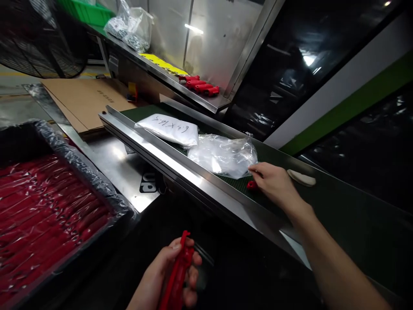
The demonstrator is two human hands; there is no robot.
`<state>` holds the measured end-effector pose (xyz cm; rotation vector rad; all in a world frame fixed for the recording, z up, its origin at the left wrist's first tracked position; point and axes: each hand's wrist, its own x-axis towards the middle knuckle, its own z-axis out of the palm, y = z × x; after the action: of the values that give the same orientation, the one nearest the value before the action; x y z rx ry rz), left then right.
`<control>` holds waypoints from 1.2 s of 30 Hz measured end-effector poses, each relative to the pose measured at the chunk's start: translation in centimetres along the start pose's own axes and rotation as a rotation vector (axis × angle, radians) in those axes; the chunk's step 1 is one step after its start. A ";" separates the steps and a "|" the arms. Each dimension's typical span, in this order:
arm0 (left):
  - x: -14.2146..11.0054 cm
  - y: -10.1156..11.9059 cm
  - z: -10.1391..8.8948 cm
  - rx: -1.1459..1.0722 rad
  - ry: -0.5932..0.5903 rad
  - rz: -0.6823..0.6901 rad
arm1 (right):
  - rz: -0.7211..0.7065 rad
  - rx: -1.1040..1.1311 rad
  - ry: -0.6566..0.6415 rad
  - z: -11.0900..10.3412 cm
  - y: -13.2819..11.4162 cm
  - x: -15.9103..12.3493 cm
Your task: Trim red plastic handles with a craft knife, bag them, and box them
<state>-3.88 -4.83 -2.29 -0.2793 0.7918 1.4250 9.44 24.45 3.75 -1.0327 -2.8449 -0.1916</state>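
Note:
My left hand [171,267] is closed around a long red plastic part [177,275] below the conveyor's near edge. Out over the dark green belt, my right hand [274,183] pinches the right edge of a pile of clear plastic bags [224,155]. Just under those fingers lies a small red piece [252,185], partly hidden by the hand. Left of the clear bags rests a white packet [169,129] with handwriting on it. A pale, flat, rounded object [301,177] lies on the belt right behind my right hand.
A black-lined bin [119,202] full of bagged red parts stands at left. Flat cardboard [87,101] lies beyond it. The raised shelf holds several red parts [200,85], yellow sheets [164,64] and bags of metal hardware [130,32]. A metal rail [193,176] edges the belt.

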 end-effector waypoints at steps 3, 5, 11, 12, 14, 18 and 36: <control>0.2 -0.2 -0.7 -0.024 0.002 -0.020 | -0.059 0.061 -0.091 1.5 -1.9 4.4; 0.4 -0.3 -1.2 -0.039 -0.003 -0.055 | -0.053 0.064 -0.123 2.2 -2.7 6.2; 1.1 -0.2 -1.5 -0.029 -0.086 -0.103 | 0.007 0.062 -0.130 2.9 -3.8 7.4; 1.1 -0.2 -1.5 -0.022 -0.098 -0.103 | 0.020 0.067 -0.109 2.7 -3.7 7.2; 1.2 -0.3 -1.4 -0.009 -0.133 -0.102 | 0.033 0.094 -0.060 1.9 -3.6 6.3; 1.5 -0.4 -0.7 0.068 -0.232 -0.003 | 0.010 0.247 0.031 -1.0 -4.7 2.1; 1.1 -1.8 -0.8 0.951 0.093 0.635 | 0.074 0.650 0.120 -0.6 -14.1 -14.8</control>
<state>-2.51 -4.77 -4.06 0.6972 1.6255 1.4345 11.68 4.31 1.04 -0.9255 -2.4644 0.6129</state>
